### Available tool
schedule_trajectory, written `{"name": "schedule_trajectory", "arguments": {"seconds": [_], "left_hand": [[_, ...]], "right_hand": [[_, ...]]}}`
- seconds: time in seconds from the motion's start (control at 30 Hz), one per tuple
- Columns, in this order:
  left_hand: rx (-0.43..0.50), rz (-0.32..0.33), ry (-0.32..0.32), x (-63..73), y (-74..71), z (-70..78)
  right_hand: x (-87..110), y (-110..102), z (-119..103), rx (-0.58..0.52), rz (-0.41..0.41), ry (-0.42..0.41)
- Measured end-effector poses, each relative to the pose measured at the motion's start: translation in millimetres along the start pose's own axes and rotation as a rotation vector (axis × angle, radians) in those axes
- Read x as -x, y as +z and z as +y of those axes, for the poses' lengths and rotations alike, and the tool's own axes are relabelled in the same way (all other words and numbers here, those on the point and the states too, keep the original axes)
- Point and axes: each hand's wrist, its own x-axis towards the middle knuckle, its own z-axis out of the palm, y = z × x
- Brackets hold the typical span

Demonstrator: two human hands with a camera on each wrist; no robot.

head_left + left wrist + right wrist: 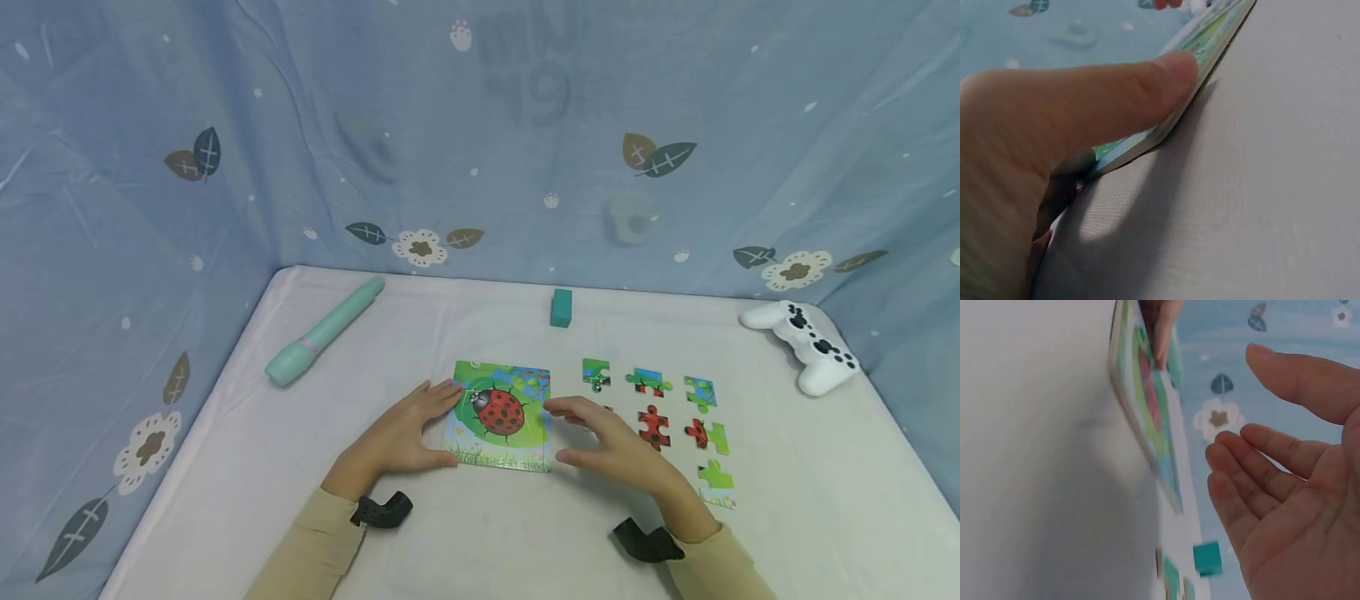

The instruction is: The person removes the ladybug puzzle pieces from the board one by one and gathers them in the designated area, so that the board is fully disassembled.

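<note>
A square ladybug picture board (510, 450) lies on the table in front of me. My left hand (408, 429) rests at its left side, fingertips over the upper left edge and thumb on the lower left corner. In the left wrist view the thumb (1110, 94) lies across the board's edge (1175, 115). Just off the board's right edge hovers my right hand (611, 446), its fingers loosely extended and holding nothing. Several loose jigsaw pieces (654, 427) with ladybug and leaf parts are laid out right of the board, one partly hidden behind the right hand.
A teal block (561, 308) stands behind the board. At the back left lies a mint-green stick-shaped object (330, 329) with a wider end. A white game controller (806, 346) sits at the back right. Blue patterned cloth (480, 150) hangs behind the white table.
</note>
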Motion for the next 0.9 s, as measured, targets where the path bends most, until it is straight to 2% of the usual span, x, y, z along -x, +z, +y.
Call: {"name": "schedule_trajectory", "arguments": {"seconds": [0.13,0.33,0.5,0.57,0.77,0.9], "left_hand": [[-0.013,-0.010,-0.002,0.0,-1.0,0.1],[-0.004,-0.004,0.009,-0.5,0.7,-0.5],[0.018,0.014,0.021,-0.1,2.7,0.0],[0.023,0.017,0.027,-0.5,3.9,0.5],[0.013,0.049,0.072,-1.5,4.5,0.0],[0.007,0.059,0.064,-1.2,3.9,-1.0]], "right_hand": [[-17.7,10,-5,-0.031,-0.045,-0.050],[-43.6,30,-17,0.019,-0.124,-0.046],[-60.4,45,-22,-0.030,-0.170,-0.070],[-63.3,52,-22,-0.027,-0.169,-0.062],[-65.4,71,-19,0.112,-0.107,-0.031],[-66.4,78,-18,0.109,-0.063,-0.032]]}}
